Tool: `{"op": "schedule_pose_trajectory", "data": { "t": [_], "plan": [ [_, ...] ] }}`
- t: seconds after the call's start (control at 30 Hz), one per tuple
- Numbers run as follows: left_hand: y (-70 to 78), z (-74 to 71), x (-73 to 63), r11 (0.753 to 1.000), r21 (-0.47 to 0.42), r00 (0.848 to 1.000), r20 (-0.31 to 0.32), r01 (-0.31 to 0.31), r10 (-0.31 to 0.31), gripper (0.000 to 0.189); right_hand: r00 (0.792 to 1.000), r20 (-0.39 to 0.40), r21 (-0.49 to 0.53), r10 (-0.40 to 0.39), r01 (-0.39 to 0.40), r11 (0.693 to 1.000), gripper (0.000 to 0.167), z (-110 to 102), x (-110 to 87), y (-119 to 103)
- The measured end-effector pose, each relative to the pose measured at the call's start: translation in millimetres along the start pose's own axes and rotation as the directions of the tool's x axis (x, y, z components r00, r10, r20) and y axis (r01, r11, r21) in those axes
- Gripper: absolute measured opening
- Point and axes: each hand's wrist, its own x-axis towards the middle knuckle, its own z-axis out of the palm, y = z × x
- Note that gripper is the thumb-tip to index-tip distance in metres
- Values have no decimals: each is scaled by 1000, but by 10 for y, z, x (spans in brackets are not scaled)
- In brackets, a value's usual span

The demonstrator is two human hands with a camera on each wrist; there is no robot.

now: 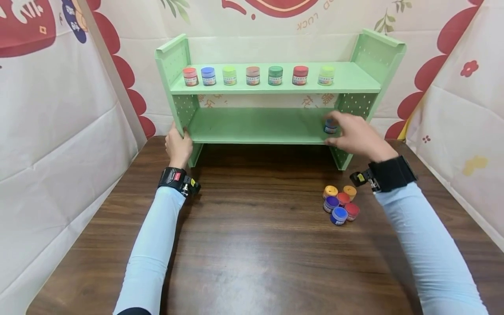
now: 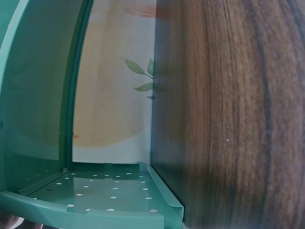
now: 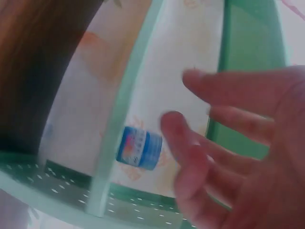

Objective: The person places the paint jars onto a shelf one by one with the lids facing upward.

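Note:
At the left side of the green two-tier shelf (image 1: 260, 124), my left hand (image 1: 178, 146) grips the edge of the side panel. In the left wrist view a bit of the fingers (image 2: 19, 222) shows at the bottom corner, past the panel. A blue paint jar (image 3: 139, 148) stands upright near the right end of the lower tier. My right hand (image 1: 356, 134) is beside this jar, thumb and fingers spread apart. The right wrist view shows a gap between the fingertips and the jar, with nothing in the hand.
Along the upper tier stand several paint jars in a row, among them a dark green jar (image 1: 275, 75) and a red jar (image 1: 300, 75). Several more cluster on the brown table (image 1: 244, 227) below the right hand, including a blue-lidded jar (image 1: 339, 215). A printed cloth (image 1: 271, 48) hangs behind.

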Motion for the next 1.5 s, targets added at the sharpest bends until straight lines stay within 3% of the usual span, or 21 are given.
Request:
{"op": "schedule_pose_trajectory", "data": {
  "t": [0.23,0.5,0.63,0.8,0.93,1.13,1.5],
  "plan": [
    [7,16,9,1000,3,1000,12,-6,6,28,989,146,41,-37,31,999,19,261,-261,65],
    [-6,5,11,1000,1,1000,-1,-12,12,27,944,331,73,-4,-21,997,6,440,-330,243],
    [-11,-7,-8,1000,-3,1000,-3,-4,4,28,910,414,118,27,-82,990,12,485,-325,293],
    [6,-12,-10,1000,-3,1000,2,-3,3,29,846,532,175,38,-153,973,20,550,-311,321],
    [40,-16,12,1000,1,1000,-2,-13,13,29,825,564,191,29,-165,968,20,586,-293,338],
    [74,-28,24,1000,-3,1000,-5,-25,25,28,831,556,180,28,-153,972,13,608,-264,340],
    [20,10,0,1000,-11,1000,-1,-12,12,29,894,449,154,-2,-75,985,8,698,-269,369]
  ]
}}
